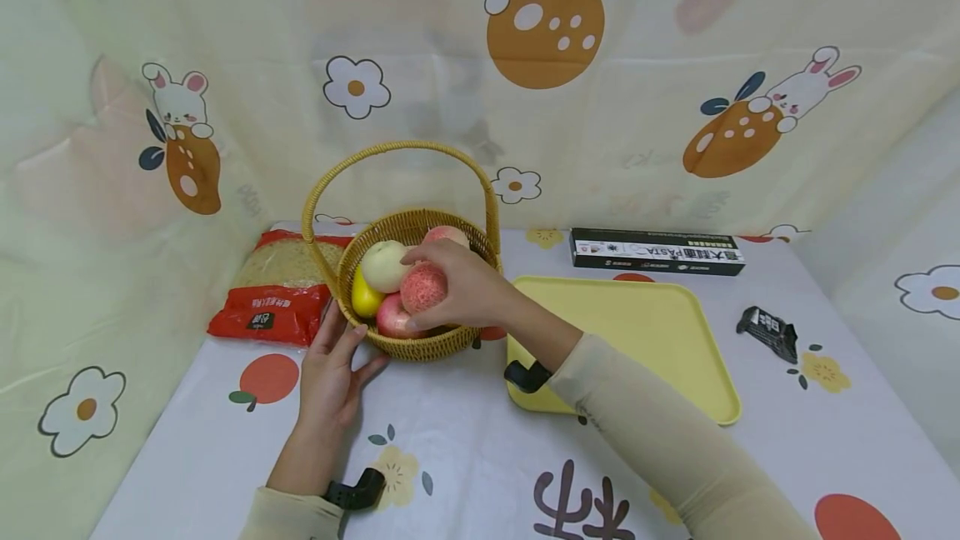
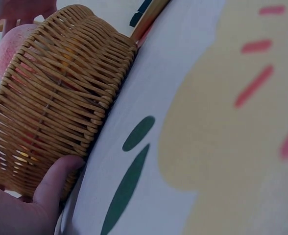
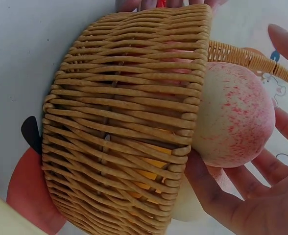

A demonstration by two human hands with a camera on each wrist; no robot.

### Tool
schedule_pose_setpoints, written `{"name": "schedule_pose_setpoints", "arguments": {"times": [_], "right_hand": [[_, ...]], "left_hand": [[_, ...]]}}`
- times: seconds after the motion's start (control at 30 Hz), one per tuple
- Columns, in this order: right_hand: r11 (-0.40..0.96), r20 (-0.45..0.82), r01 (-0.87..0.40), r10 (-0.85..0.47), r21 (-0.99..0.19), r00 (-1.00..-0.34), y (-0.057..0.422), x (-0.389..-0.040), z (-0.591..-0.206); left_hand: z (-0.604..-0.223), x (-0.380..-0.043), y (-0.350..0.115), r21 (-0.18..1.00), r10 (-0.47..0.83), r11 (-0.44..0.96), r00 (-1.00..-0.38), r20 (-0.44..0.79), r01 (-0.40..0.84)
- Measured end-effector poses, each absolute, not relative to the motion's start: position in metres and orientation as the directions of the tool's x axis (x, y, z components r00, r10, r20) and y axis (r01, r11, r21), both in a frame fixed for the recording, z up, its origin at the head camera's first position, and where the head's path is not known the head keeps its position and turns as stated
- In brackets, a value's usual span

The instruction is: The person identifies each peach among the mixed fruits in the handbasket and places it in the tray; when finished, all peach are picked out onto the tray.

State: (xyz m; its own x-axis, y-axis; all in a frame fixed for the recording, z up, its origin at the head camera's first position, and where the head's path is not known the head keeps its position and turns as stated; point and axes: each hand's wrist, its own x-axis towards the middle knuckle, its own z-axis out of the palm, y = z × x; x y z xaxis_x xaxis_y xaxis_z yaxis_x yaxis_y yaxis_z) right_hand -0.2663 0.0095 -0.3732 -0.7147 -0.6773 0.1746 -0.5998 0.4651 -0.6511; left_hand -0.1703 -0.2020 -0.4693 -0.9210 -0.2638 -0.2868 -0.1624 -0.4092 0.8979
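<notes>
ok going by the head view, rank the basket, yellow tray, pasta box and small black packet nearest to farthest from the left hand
From the left hand:
1. Basket: touching the hand
2. Yellow tray: right of the basket
3. Pasta box: behind the tray
4. Small black packet: right of the tray

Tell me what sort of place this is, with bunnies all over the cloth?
It looks like a table set up for food, maybe a pretend kitchen. A wicker basket holds what looks like fruit, a yellow tray lies beside it, and a box behind the tray says PASTA.
</notes>
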Motion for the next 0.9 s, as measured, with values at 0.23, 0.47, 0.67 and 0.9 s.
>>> {"name": "schedule_pose_setpoints", "arguments": {"times": [0.23,0.47,0.67,0.9], "right_hand": [[0.525,0.111,-0.603,-0.692,-0.601,-0.713,0.004,-0.265,-0.382],[0.551,0.091,-0.617,-0.701,-0.562,-0.708,-0.001,-0.262,-0.390],[0.532,0.113,-0.616,-0.697,-0.581,-0.708,0.000,-0.263,-0.393],[0.487,0.141,-0.610,-0.698,-0.625,-0.702,0.001,-0.266,-0.394]], "left_hand": [[-0.470,-0.170,-0.203,0.900,-0.274,-0.406,-0.918,-0.285,-0.158],[-0.469,-0.170,-0.202,0.902,-0.278,-0.402,-0.918,-0.282,-0.156],[-0.469,-0.171,-0.202,0.900,-0.275,-0.401,-0.915,-0.296,-0.170],[-0.469,-0.171,-0.201,0.901,-0.276,-0.399,-0.915,-0.295,-0.170]]}}
